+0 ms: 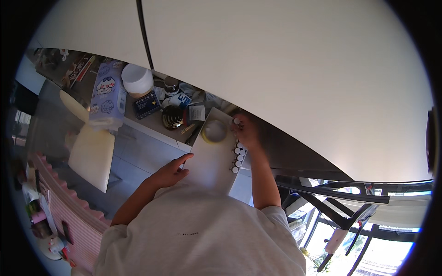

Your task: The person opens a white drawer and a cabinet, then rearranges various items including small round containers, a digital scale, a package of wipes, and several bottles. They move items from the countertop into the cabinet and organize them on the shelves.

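A pale board or tabletop point(207, 165) extends forward from my body. On it lies a yellowish ring point(214, 141) that looks like a roll of clear tape. Several small vials with white caps point(238, 158) stand in a cluster along the board's right edge. At the far right corner, the fingers of my right hand point(246, 132) close around one white-capped vial point(237, 121); its body is mostly hidden. My left hand point(172, 172) rests at the board's left edge, thumb and fingers apart, holding nothing visible.
Beyond the board, a cluttered counter holds a purple tissue pack point(107, 91), a white tub point(137, 78), a dark blue box point(146, 105) and a dark glossy round object point(172, 116). Large pale cabinet doors point(276, 76) overhang it. A cream chair point(93, 155) stands at left.
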`<move>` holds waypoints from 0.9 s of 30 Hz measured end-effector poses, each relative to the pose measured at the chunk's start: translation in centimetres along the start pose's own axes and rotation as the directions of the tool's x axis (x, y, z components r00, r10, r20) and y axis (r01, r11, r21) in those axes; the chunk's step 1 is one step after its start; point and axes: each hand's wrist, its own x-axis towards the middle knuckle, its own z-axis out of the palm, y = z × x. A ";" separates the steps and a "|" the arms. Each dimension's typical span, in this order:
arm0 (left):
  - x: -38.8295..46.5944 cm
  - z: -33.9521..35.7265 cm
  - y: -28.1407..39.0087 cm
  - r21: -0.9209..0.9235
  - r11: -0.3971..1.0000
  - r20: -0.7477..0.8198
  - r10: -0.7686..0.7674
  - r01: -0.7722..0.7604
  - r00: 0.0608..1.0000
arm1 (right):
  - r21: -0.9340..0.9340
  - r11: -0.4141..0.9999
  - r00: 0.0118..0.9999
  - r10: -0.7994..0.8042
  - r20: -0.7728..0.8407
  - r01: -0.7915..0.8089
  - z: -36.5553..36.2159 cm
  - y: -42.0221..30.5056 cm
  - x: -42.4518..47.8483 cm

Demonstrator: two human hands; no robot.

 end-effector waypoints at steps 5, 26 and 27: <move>0.2 -0.1 0.3 -0.014 1.000 0.015 0.004 -0.004 1.000 | -0.324 0.945 0.991 -0.076 -0.112 0.036 -0.3 -2.2 -0.2; 0.2 0.1 -0.5 0.005 0.996 -0.005 0.089 -0.089 0.996 | -0.613 0.787 0.995 0.102 0.011 -0.075 0.4 -6.0 -5.1; 0.0 0.1 -0.2 0.005 0.997 -0.002 0.071 -0.071 0.997 | -0.526 0.847 0.996 0.089 -0.008 -0.079 0.2 -5.9 -4.8</move>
